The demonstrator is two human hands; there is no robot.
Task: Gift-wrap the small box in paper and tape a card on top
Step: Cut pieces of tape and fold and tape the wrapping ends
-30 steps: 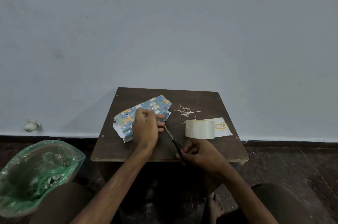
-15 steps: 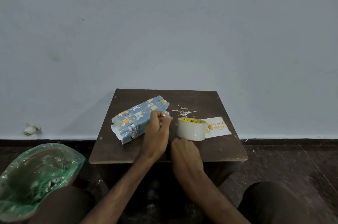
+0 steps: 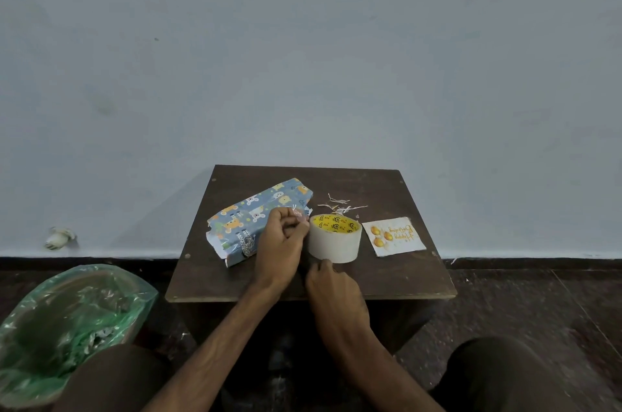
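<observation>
Blue paper printed with cartoon animals is covering the small box (image 3: 255,214), which is lying at an angle on the left part of the tabletop (image 3: 387,280). Its near end is looking ragged and not fully closed. The left hand (image 3: 281,245) is hovering over the box's right end with a narrow grip, thumb and fingers pinching a clear, glinting piece of tape (image 3: 299,214). The right hand (image 3: 333,288) is resting knuckles-up on the tabletop just in front of the roll of tape (image 3: 335,240). Its fingers are tucked out of sight, so there is no telling whether that grip is holding anything.

By the look of it, the person is sealing the paper, and the card step is not yet begun. The next move is calling for care. The strip has to go down flat across the fold without curling onto itself, and the free hand would probably need to pin the flap. The card (image 3: 397,236) is waiting to the right of the roll, well apart from the box.

As for writing, the roll's yellow core is showing a repeated black logo that seems to read "C-Fix". The card's gold script is facing away from the camera beside three golden balloons. It looks like a birthday greeting, though not legible letter for letter. A black-and-white printed patch (image 3: 244,240) on the box's near side is too small to read.
</observation>
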